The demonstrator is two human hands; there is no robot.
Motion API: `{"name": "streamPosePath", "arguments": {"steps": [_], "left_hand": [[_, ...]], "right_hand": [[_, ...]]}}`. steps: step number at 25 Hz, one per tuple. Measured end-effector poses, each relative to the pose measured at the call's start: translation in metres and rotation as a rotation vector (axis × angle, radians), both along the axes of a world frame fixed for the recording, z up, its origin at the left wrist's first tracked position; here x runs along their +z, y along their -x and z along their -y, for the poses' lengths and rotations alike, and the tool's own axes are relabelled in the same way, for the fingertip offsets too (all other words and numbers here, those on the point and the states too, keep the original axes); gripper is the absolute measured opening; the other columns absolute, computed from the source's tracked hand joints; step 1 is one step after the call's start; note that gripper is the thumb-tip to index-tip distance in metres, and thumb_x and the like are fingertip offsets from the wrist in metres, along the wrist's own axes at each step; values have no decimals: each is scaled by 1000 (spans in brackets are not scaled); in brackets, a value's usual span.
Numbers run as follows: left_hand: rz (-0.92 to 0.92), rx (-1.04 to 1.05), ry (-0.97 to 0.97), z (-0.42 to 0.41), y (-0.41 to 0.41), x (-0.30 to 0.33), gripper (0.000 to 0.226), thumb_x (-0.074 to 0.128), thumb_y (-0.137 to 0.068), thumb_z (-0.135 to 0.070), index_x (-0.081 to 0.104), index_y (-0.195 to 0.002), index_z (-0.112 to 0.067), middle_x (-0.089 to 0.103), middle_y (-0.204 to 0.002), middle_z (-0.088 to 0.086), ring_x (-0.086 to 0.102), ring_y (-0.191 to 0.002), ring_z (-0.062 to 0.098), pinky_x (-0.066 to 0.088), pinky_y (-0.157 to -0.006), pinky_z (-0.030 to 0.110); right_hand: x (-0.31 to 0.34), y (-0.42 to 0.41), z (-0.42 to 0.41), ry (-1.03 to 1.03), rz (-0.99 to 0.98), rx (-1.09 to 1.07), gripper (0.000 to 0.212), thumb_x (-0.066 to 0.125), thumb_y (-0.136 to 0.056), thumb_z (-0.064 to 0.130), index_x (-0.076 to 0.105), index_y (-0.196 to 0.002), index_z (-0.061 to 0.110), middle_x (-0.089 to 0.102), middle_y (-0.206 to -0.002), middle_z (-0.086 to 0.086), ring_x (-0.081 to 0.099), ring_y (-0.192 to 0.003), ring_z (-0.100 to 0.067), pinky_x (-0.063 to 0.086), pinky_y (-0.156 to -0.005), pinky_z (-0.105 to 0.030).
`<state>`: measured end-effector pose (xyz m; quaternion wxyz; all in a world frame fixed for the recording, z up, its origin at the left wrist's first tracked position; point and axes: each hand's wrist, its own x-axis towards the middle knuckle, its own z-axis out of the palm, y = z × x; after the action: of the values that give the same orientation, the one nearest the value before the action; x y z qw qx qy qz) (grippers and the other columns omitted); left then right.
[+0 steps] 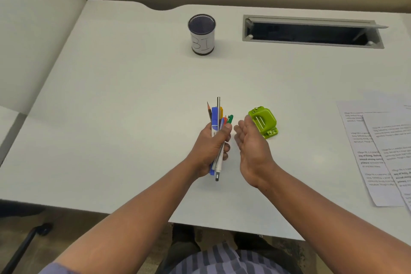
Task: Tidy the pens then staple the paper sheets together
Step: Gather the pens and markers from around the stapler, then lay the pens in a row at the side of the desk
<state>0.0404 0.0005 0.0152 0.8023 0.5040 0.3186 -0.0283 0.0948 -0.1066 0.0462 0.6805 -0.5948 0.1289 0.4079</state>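
Observation:
My left hand (211,148) grips a bundle of pens (217,118) above the middle of the white desk (111,107): a pencil, a blue marker, a silver pen and several coloured ones, tips pointing away from me. My right hand (251,144) is open just right of the bundle, palm facing it, holding nothing. A green stapler (264,122) lies on the desk right behind my right hand. Printed paper sheets (382,147) lie overlapping at the desk's right edge. A dark mesh pen cup (202,34) with a white label stands upright at the back.
An open cable slot (311,32) is set into the desk at the back right. A light partition panel (33,40) borders the left side. The desk's front edge runs just below my forearms.

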Motion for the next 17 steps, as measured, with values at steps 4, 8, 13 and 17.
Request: {"name": "streamPosePath", "arguments": {"steps": [4, 8, 13, 17], "left_hand": [[-18, -21, -124, -62, 22, 8, 40, 69, -90, -51, 58, -111, -19, 57, -77, -1, 52, -57, 13, 48, -51, 27], [-92, -63, -342, -150, 61, 8, 44, 69, -84, -57, 59, -112, -25, 59, -76, -2, 53, -59, 13, 48, -54, 30], [-222, -177, -767, -272, 108, 3, 24, 64, -88, -57, 54, -99, -39, 61, -80, -11, 56, -64, 9, 47, -60, 26], [-347, -373, -1111, -347, 138, -9, 29, 58, -93, -51, 48, -114, -34, 64, -95, -4, 60, -78, 15, 44, -64, 32]], "right_hand": [[-4, 0, -52, 98, 234, 234, 56, 50, -99, 47, 35, -152, 38, 36, -159, 13, 36, -141, -8, 27, -103, -32], [-5, 16, -131, 142, 532, 568, 82, 61, -90, 35, 14, -157, 41, 12, -168, 14, 21, -150, -8, 31, -114, -38], [-17, 36, -235, 241, 1038, 887, 107, 62, -79, 20, -9, -156, 44, -26, -164, 11, 14, -154, -19, 34, -111, -39], [-42, 50, -310, 395, 1362, 1060, 98, 63, -86, 30, -1, -159, 37, -21, -167, 1, 11, -154, -21, 30, -109, -47]]}}
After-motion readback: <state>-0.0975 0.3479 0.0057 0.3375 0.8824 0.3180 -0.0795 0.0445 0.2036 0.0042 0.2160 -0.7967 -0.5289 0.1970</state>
